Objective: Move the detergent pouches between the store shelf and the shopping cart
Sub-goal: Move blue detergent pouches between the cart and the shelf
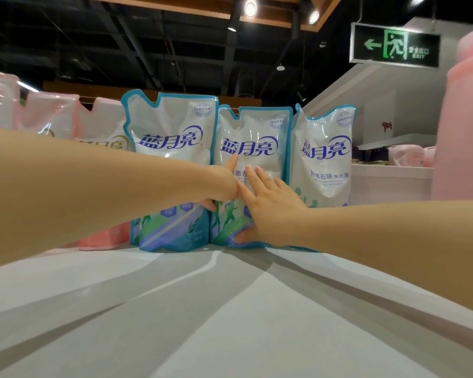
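Observation:
Three blue-edged white detergent pouches stand upright in a row on the white shelf (pixel 230 309): the left pouch (pixel 172 124), the middle pouch (pixel 253 132) and the right pouch (pixel 324 159). My left hand (pixel 224 185) holds the middle pouch at its left edge, thumb up on the front and fingers tucked into the gap beside the left pouch. My right hand (pixel 271 205) lies flat on the middle pouch's lower front with fingers straight and spread, thumb near the bottom edge. No shopping cart is in view.
Pink-edged pouches (pixel 99 126) stand in a row left of the blue ones. A large pink bottle (pixel 464 126) rises close by at the right edge. Behind it a farther white shelf (pixel 393 170) carries small pink items. A green exit sign (pixel 393 46) hangs overhead.

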A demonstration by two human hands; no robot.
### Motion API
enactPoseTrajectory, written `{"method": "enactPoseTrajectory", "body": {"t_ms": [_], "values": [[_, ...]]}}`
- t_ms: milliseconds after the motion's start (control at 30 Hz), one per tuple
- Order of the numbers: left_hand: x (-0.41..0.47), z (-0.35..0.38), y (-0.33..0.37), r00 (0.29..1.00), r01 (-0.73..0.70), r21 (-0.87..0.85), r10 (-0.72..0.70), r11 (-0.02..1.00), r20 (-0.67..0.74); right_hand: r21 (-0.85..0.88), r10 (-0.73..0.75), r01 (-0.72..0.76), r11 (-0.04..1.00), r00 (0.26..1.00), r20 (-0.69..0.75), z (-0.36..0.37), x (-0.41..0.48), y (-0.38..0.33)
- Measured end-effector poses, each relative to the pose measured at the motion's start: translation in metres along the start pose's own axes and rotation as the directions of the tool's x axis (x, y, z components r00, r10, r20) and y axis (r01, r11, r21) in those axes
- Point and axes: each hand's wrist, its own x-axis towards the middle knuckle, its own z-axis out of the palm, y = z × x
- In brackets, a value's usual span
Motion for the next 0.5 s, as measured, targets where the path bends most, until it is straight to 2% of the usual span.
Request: {"method": "enactPoseTrajectory", "body": {"t_ms": [33, 67, 100, 133, 200, 267, 367, 500], "values": [[-0.006, 0.002, -0.001, 0.998, -0.068, 0.042, 0.069, 0.997, -0.004, 0.004, -0.007, 0.007, 1.000, 1.000, 0.002, 0.000, -0.001, 0.001], [-0.008, -0.002, -0.004, 0.999, -0.054, 0.042, 0.054, 0.998, 0.001, 0.012, -0.013, 0.013, 1.000, 1.000, 0.004, -0.001, -0.002, 0.002], [-0.009, -0.002, -0.006, 0.998, -0.017, -0.284, 0.031, 0.959, 0.047, 0.022, -0.017, 0.017, 1.000, 1.000, 0.004, -0.001, -0.002, 0.003], [-0.014, -0.007, -0.010, 0.996, -0.014, -0.516, 0.060, 0.857, 0.073, 0.033, -0.021, 0.021, 0.999, 1.000, 0.003, -0.002, -0.002, 0.003], [-0.020, -0.015, -0.011, 0.993, 0.118, -0.738, -0.072, 0.664, 0.094, 0.050, -0.029, 0.029, 0.998, 1.000, 0.000, -0.004, -0.004, 0.003], [-0.023, -0.016, -0.010, 0.993, 0.120, -0.729, -0.069, 0.673, 0.099, 0.050, -0.036, 0.036, 0.998, 0.999, -0.008, -0.005, -0.006, 0.004], [-0.029, -0.019, -0.019, 0.999, 0.025, -0.681, -0.002, 0.732, 0.035, 0.041, -0.051, 0.052, 0.998, 0.999, -0.018, -0.007, -0.010, 0.007], [-0.042, -0.017, -0.028, 0.998, 0.013, -0.648, 0.032, 0.762, 0.058, 0.037, -0.067, 0.068, 0.997, 0.998, -0.023, -0.007, -0.012, 0.012]]}}
